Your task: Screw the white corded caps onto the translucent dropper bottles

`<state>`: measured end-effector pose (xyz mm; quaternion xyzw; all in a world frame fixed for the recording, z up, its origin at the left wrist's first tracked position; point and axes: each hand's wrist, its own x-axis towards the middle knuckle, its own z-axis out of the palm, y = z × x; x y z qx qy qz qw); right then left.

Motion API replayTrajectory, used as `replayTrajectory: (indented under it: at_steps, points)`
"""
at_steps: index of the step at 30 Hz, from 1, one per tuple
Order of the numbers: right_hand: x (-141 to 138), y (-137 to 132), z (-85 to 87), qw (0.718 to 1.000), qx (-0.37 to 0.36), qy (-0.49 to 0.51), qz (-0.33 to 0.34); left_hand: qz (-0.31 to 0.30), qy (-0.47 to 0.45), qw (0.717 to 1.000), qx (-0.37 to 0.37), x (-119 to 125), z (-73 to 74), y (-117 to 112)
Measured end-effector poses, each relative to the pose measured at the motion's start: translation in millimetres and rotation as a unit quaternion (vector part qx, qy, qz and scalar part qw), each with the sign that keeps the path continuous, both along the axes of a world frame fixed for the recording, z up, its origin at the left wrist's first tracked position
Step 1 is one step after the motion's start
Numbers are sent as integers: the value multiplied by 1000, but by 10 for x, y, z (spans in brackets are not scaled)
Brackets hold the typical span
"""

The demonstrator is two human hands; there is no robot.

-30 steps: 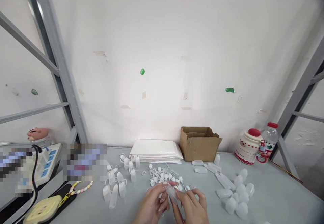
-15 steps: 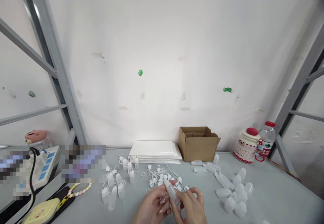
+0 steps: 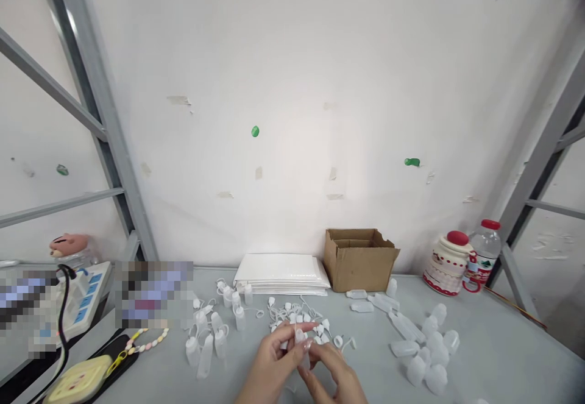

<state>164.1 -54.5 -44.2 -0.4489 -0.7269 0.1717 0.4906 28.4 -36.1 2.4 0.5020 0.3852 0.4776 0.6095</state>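
A small translucent plastic bottle [image 3: 300, 336] is held at the bottom centre, its neck pointing up and away from me. My left hand [image 3: 270, 362] grips it near the top between thumb and fingers. Lower down, my right hand [image 3: 337, 372] pinches its body, and the fingers hide most of it. Just beyond my hands lies a heap of white caps [image 3: 292, 315] with thin looped straps. To the left stand several capped bottles [image 3: 220, 342] with strap loops, one of them leaning. Plain bottles [image 3: 436, 349] without caps are scattered on the right.
A stack of white flat packets [image 3: 278, 273] and an open cardboard box [image 3: 361, 267] stand against the wall. At the right back are a cream jar [image 3: 448, 264] and a clear bottle with red cap [image 3: 485, 245]. A power strip [image 3: 86, 300] and yellow case [image 3: 80, 379] are left.
The bottle has turned more upright between my hands. My left fingers and thumb have closed round its upper part, while my right fingers have shifted lower on it. The view has moved slightly.
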Motion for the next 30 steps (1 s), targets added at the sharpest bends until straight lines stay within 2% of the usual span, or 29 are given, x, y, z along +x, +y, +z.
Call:
replayTrajectory:
  at_steps: [3,6,9,14,18,24,30]
  points:
    - [-39,-4,-32,994,-66,87,-28,5,5,1000,11,9,-12,-27]
    - [-74,0,-101,986,-100,125,-51,5,24,1000,12,14,-18,-50]
    - [-76,1,-138,986,-89,117,-76,10,42,999,-13,7,-7,-66]
    - [-60,-16,-102,990,-28,81,-110,-15,62,997,-48,-11,12,-64]
    - [-66,-26,-72,989,-34,75,-122,-23,55,997,-53,-19,19,-48]
    - [-64,-23,-47,979,-128,135,-81,-60,-29,994,-90,-14,32,-16]
    - [-82,4,16,932,-243,268,30,-77,-101,982,-142,2,-9,23]
